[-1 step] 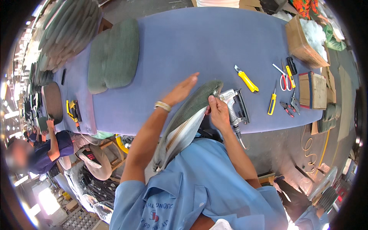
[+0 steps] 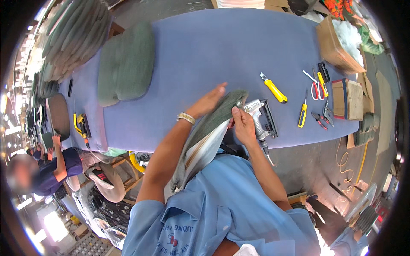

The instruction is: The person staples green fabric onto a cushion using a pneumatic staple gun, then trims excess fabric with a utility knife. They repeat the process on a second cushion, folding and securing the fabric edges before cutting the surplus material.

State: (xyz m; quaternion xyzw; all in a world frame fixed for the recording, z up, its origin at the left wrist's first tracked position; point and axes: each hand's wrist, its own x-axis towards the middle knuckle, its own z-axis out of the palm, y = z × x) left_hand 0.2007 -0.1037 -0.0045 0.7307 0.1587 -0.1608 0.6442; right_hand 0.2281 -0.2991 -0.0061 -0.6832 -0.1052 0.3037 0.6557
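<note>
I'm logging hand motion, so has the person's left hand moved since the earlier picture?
Yes, slightly: the left hand has shifted rightward, nearer to the yellow utility knife lying on the blue table.

The staple gun (image 2: pixel 259 122), utility knife (image 2: pixel 273 88) and stacked cushions (image 2: pixel 77 38) show an upholstery workshop.

We wear a light-blue, short-sleeved, collared cloth shirt (image 2: pixel 260 202) with a red-and-blue printed emblem (image 2: pixel 172 240), and a pale, ring-shaped left-wrist bracelet (image 2: pixel 186 117).

Left hand (image 2: pixel 208 101) outstretched, right hand (image 2: pixel 244 125) — pinching
</note>
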